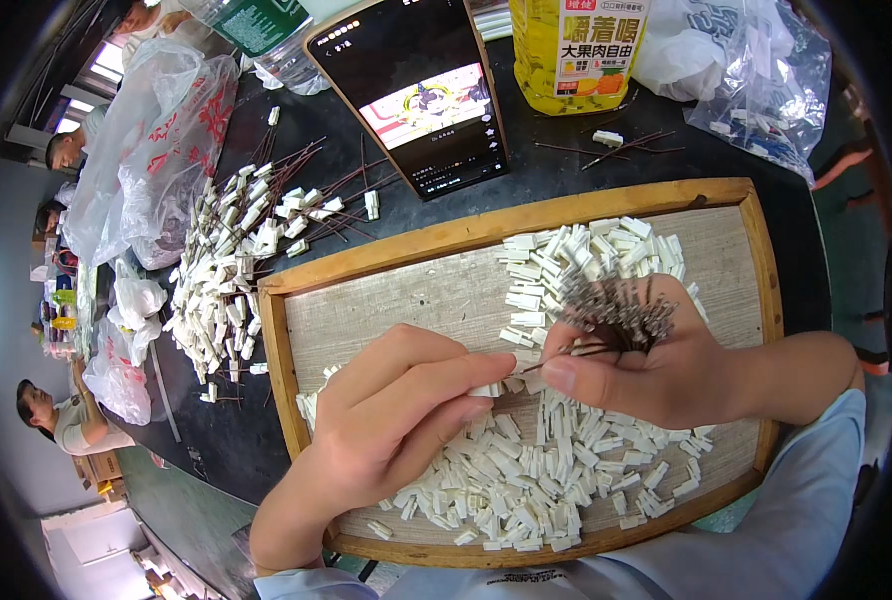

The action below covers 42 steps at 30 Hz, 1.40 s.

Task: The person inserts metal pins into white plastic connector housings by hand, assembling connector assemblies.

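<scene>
With left hand (391, 405), pinching a white connector housing (488, 390) above the middle of the wooden-framed tray (666, 197); with right hand (656, 370), gripping terminal-tipped wires (621, 312) toward its right rail (763, 270), extending one lengthwise leftward toward the housing.

Reads as a workshop, judging by white connectors (526, 480) inside the wooden tray (406, 300), wired pieces (231, 250) heaped left of it, people (72, 426) farther left.

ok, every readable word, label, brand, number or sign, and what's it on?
Locations only, wording not copied:
Yellow bottle: large label print, readable
Phone: screen text, too small
Large left bag: red print, creased
Green-labelled bottle: white print, cut off
Far-right bag: print, crumpled
Shirt: dark print, blurred
</scene>
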Each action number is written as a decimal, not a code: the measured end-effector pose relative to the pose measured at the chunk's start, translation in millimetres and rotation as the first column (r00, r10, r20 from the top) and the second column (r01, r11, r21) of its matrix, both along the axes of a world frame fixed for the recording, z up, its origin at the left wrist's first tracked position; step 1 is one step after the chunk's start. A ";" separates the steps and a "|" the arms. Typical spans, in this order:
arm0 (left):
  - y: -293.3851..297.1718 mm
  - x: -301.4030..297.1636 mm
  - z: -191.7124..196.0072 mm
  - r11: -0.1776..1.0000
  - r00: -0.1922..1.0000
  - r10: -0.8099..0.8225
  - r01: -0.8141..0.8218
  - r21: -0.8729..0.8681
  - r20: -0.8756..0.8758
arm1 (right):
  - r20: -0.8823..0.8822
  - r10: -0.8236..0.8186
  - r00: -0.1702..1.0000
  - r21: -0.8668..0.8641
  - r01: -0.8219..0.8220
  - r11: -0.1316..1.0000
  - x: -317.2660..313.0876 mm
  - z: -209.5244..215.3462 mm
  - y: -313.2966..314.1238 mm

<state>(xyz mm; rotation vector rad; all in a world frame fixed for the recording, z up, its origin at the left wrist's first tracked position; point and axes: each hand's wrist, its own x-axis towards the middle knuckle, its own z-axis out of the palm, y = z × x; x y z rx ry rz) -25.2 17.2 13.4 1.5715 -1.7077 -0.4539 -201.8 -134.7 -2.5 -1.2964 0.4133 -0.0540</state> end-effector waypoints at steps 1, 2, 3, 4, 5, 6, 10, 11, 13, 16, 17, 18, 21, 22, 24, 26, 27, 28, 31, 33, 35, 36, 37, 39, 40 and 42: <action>-0.8 -0.8 -0.2 1.000 1.000 -0.010 0.010 -0.008 0.000 | 0.000 -0.001 1.000 0.001 0.001 1.000 0.3 -0.4 0.6; -1.8 -1.9 -0.7 1.000 1.000 -0.020 0.020 -0.017 0.001 | 0.032 0.007 0.999 0.004 -0.007 1.000 1.0 -0.6 1.6; -2.1 -3.9 -1.6 1.000 1.000 -0.019 0.019 -0.016 0.001 | 0.066 0.017 0.998 0.006 -0.017 1.000 1.6 -0.2 2.6; -2.6 -6.4 -3.6 0.998 0.999 -0.039 0.040 -0.046 0.011 | 0.067 0.018 0.998 0.006 -0.019 1.000 1.7 -0.5 1.6; -2.2 -7.9 -4.2 0.995 0.998 -0.059 0.060 -0.076 0.022 | 0.120 0.082 0.989 -0.173 -0.060 0.983 1.7 -1.1 -0.8; -2.3 -8.0 -4.4 0.995 0.998 -0.058 0.060 -0.076 0.021 | 0.160 0.151 0.976 -0.349 -0.087 0.933 1.7 -1.6 -2.8; -1.9 -5.5 2.1 0.993 0.990 -0.036 0.051 -0.106 0.137 | 0.115 0.112 0.987 -0.262 -0.078 0.962 3.8 -0.5 1.3; -1.8 -2.3 5.0 0.989 0.979 -0.025 0.054 -0.138 0.202 | 0.093 0.099 0.991 -0.220 -0.077 0.973 4.3 -0.2 2.1; -0.1 16.8 6.4 0.983 0.935 0.093 -0.033 -0.179 0.342 | 0.061 0.076 0.995 -0.177 -0.064 0.982 3.1 -1.9 0.2; 5.6 62.3 10.2 0.886 0.824 0.463 -0.415 -0.208 0.326 | 0.023 -0.053 0.998 -0.074 0.055 0.996 2.2 2.2 0.1; 10.0 74.2 12.1 0.831 0.760 0.554 -0.531 -0.166 0.341 | 0.015 -0.047 0.999 -0.037 0.047 0.998 2.7 5.0 1.2; 13.1 78.1 9.8 0.828 0.756 0.557 -0.535 -0.167 0.343 | 0.004 -0.041 0.999 0.001 0.041 0.999 4.5 5.8 1.2; 14.4 78.0 3.8 0.857 0.609 0.484 -0.473 -0.202 0.628 | -0.018 -0.035 0.999 0.129 0.037 0.991 5.3 5.8 1.1; 12.2 64.0 4.3 0.926 0.806 0.337 -0.377 -0.017 0.486 | -0.028 -0.030 0.999 0.224 0.036 0.974 3.0 5.2 0.9; 15.4 29.7 16.2 0.951 0.936 0.156 -0.229 0.209 0.315 | -0.002 -0.022 1.000 0.150 0.022 0.988 3.4 12.9 3.4; 8.1 6.1 7.8 0.943 0.921 0.120 -0.223 0.248 0.371 | 0.005 -0.027 1.000 0.070 0.026 0.997 5.8 9.4 0.0; 7.3 1.5 5.9 0.944 0.921 0.119 -0.221 0.246 0.370 | -0.017 -0.024 1.000 0.027 0.025 0.999 4.1 7.5 -0.9; 6.9 -1.4 3.7 0.940 0.886 0.094 -0.229 0.253 0.453 | -0.040 -0.023 0.999 -0.015 0.022 1.000 3.0 5.4 -1.3; 8.2 -0.4 -3.8 0.946 0.825 0.073 -0.235 0.222 0.561 | 0.052 -0.053 0.997 -0.151 0.060 0.987 3.1 -3.8 0.3; 8.4 1.2 -9.9 0.957 0.828 0.150 -0.259 0.130 0.540 | 0.030 -0.071 0.997 -0.127 0.075 0.989 3.5 0.7 1.4; 7.9 2.1 -9.1 0.960 0.820 0.168 -0.263 0.100 0.547 | 0.007 -0.089 0.996 -0.102 0.089 0.991 3.2 1.1 2.8; 6.1 2.6 -8.7 0.962 0.812 0.186 -0.266 0.067 0.553 | 0.027 -0.080 0.996 -0.105 0.082 0.991 2.2 -0.2 2.2; 5.6 4.9 -8.8 0.962 0.813 0.184 -0.264 0.067 0.552 | 0.047 -0.070 0.996 -0.108 0.075 0.991 1.5 -1.1 1.7; 7.3 11.7 -9.4 0.961 0.756 0.166 -0.267 0.067 0.633 | 0.061 -0.066 0.996 -0.105 0.073 0.992 1.9 -1.4 0.8; 7.8 13.4 -9.8 0.961 0.756 0.166 -0.268 0.068 0.633 | 0.077 -0.060 0.995 -0.102 0.068 0.992 2.3 -1.5 0.6; 8.0 15.5 -10.7 0.938 0.765 0.236 -0.340 0.064 0.600 | 0.080 -0.058 0.995 -0.100 0.066 0.993 2.2 -2.6 0.7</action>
